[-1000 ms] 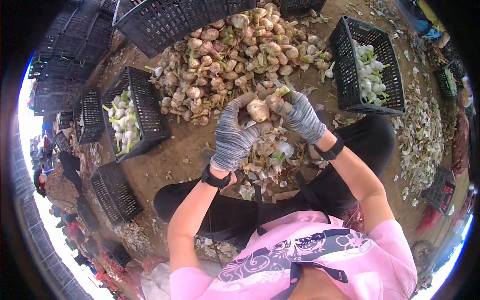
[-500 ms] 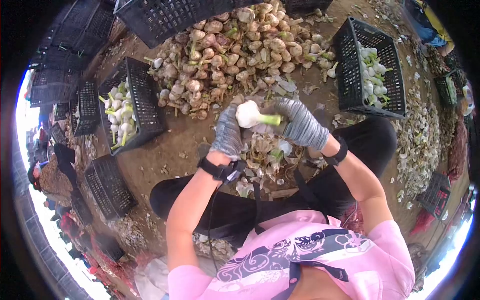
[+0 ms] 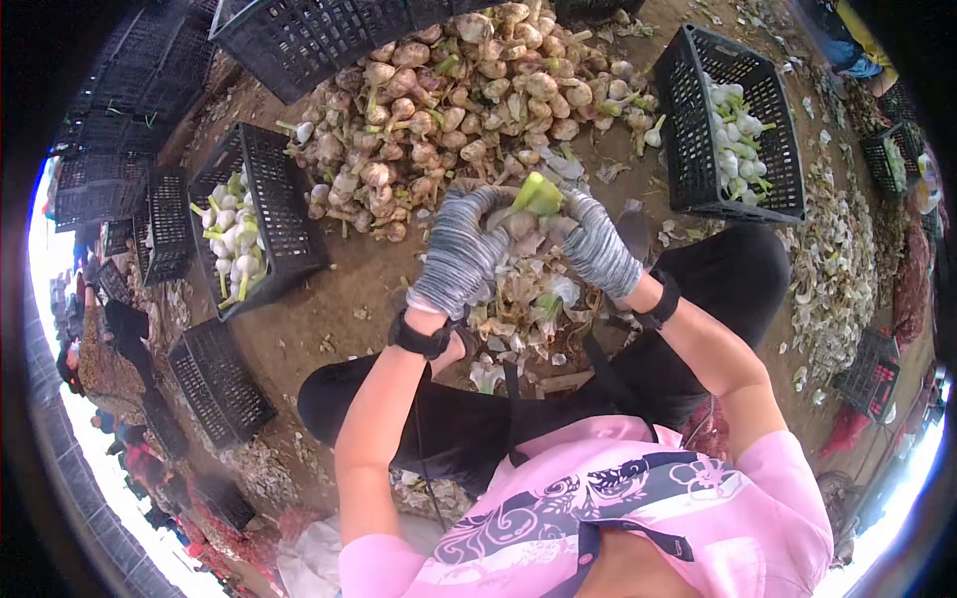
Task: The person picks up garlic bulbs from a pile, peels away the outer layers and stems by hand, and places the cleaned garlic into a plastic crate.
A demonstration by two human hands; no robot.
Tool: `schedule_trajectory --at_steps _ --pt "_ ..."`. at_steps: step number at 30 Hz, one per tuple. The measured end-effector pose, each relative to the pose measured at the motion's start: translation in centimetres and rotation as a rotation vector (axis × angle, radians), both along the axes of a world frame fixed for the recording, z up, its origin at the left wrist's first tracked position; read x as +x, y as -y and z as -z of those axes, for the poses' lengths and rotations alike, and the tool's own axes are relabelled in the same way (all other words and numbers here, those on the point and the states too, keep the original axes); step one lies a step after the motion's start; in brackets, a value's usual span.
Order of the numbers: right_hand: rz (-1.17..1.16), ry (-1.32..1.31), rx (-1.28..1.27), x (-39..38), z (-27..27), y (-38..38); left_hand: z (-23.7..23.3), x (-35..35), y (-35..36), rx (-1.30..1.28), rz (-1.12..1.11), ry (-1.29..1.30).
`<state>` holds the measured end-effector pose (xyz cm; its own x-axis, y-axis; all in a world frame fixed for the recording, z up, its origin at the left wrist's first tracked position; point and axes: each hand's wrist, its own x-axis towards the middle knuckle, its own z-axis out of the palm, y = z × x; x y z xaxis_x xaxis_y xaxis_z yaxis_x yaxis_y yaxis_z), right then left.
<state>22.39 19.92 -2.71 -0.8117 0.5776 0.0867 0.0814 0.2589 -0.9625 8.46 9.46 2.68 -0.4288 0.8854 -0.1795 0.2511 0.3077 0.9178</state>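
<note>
A garlic bulb (image 3: 521,223) is held between my two gloved hands, its thick green cut stem (image 3: 539,194) tilted up toward me. My left hand (image 3: 461,247) is closed around the bulb from the left. From the right, the fingers of my right hand (image 3: 600,247) press against the bulb near the stem. Both hands wear grey striped knit gloves, and much of the bulb is hidden by fingers. Just beyond my hands lies a large pile of untrimmed garlic (image 3: 439,120). Papery skins and trimmings (image 3: 523,299) litter the ground below the hands.
A black crate (image 3: 279,214) of cleaned garlic stands at left, another crate (image 3: 788,149) with cleaned bulbs at right. One more crate (image 3: 329,45) borders the pile's far side. A crate (image 3: 221,384) lies near my left knee. Other people (image 3: 115,349) are at far left.
The garlic in my hands has turned: its white side faced me with the stem pointing right, and now the stem points up. My left hand has turned, its back now facing me.
</note>
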Motion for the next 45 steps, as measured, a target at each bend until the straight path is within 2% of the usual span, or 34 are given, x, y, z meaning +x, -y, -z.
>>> schedule_trajectory --at_steps 1,2,3,4,5,7,8,9,11,12,13,14,15,17,18,21,22,23,25,26,27,29,30,31,33,34,35,37,38,39,41,42,43,45 --pt "-0.048 0.083 -0.224 0.3 0.1 0.2 0.3 -0.2 0.1 -0.002 0.0 0.0" --pt "-0.048 0.083 -0.226 0.4 -0.4 0.3 0.8 -0.5 0.4 0.012 0.023 0.145" --pt "-0.058 -0.024 -0.519 0.5 -1.1 0.2 1.3 -0.7 0.6 0.026 0.046 0.291" --pt "-0.067 -0.133 -0.813 0.6 -1.5 0.2 1.6 -0.7 0.9 0.024 0.047 0.293" --pt "-0.065 -0.13 -0.815 0.7 -1.1 -0.2 1.8 -0.6 1.2 0.091 0.02 0.388" --pt "-0.016 -0.127 -0.333 0.7 0.0 -1.5 1.7 -0.9 1.5 0.157 -0.008 0.482" --pt "0.01 -0.196 -0.459 0.3 -0.7 -1.4 1.5 -1.1 1.6 0.192 0.047 0.451" --pt "0.013 -0.198 -0.459 0.1 -1.0 -1.4 1.3 -1.4 1.7 0.228 0.103 0.419" --pt "0.052 -0.187 -1.231 -0.2 -1.2 -1.7 1.2 -1.6 1.7 0.269 0.121 0.371" --pt "0.052 -0.187 -1.232 -0.1 1.1 -1.9 1.2 -1.5 1.8 0.317 0.082 0.516" --pt "-0.059 -0.079 -0.672 0.2 5.2 -2.2 1.2 -1.5 1.8 0.364 0.042 0.66" --pt "-0.159 0.025 -0.109 -0.4 4.9 -2.0 1.3 -1.4 1.9 0.367 -0.001 0.789" --pt "-0.161 0.023 -0.106 -0.3 4.4 -1.7 1.6 -1.4 1.9 0.37 -0.001 0.786" --pt "-0.263 0.414 -0.287 0.2 1.8 -0.4 2.3 -1.4 1.9 0.343 -0.227 1.12" --pt "-0.328 0.549 -0.094 0.1 1.1 0.1 2.9 -1.3 2.1 0.353 -0.232 1.119" --pt "-0.492 0.399 -0.004 0.6 -0.4 1.2 4.7 -1.1 2.6 0.322 -0.308 1.294" --pt "-0.574 0.364 -0.164 1.0 -2.0 0.9 5.1 -0.9 2.4 0.264 -0.376 1.314" --pt "-0.575 0.364 -0.163 1.1 -3.3 0.5 5.7 -0.6 2.5 0.265 -0.376 1.313" --pt "-0.682 0.369 -0.638 1.4 -4.7 -0.1 6.8 -0.3 2.7 0.279 -0.417 1.47" --pt "-0.778 0.246 -0.37 2.0 -3.5 -0.6 6.8 -0.2 2.6 0.206 -0.487 1.418" --pt "-0.779 0.247 -0.37 2.7 -3.4 -0.9 6.9 -0.5 2.6 0.206 -0.488 1.419" --pt "-0.71 0.077 -0.574 3.5 -3.5 -1.4 7.0 -1.6 2.4 0.244 -0.436 1.526" --pt "-0.699 -0.068 -0.798 3.2 -3.2 -1.7 6.8 -1.7 2.3 0.207 -0.531 1.456" --pt "-0.482 -0.118 -0.771 3.6 -3.7 -1.9 6.9 -1.7 2.4 0.215 -0.536 1.456" --pt "-0.25 -0.149 -0.981 2.6 -5.0 -2.6 7.4 -1.9 2.6 0.224 -0.519 1.362" --pt "-0.227 0.097 -0.827 2.0 -4.5 -3.5 8.1 -1.9 2.7 0.223 -0.518 1.362" --pt "-0.291 0.202 -0.199 1.0 -3.6 -3.0 9.0 -2.0 2.8 0.252 -0.5 1.42" --pt "-0.392 0.683 0.577 1.1 1.1 -2.7 9.2 -1.9 2.7 0.28 -0.479 1.478" --pt "-0.203 0.603 0.487 0.5 -1.5 -1.1 8.7 -1.6 2.5 0.265 -0.517 1.453" --pt "-0.2 0.604 0.484 0.2 -1.5 -0.7 8.1 -1.2 2.4 0.247 -0.554 1.429" --pt "-0.021 0.378 0.527 -0.2 -1.5 -0.2 7.1 -0.3 2.0 0.205 -0.65 1.373" --pt "0.044 0.175 0.42 -0.6 -2.1 0.4 6.5 0.2 1.7 0.163 -0.742 1.311" --pt "0.051 0.179 0.419 -0.5 -2.3 0.3 6.0 0.7 1.7 0.156 -0.736 1.313" --pt "-0.21 0.113 0.616 -0.5 -2.3 -0.3 5.0 1.6 2.0 0.22 -0.619 1.057"
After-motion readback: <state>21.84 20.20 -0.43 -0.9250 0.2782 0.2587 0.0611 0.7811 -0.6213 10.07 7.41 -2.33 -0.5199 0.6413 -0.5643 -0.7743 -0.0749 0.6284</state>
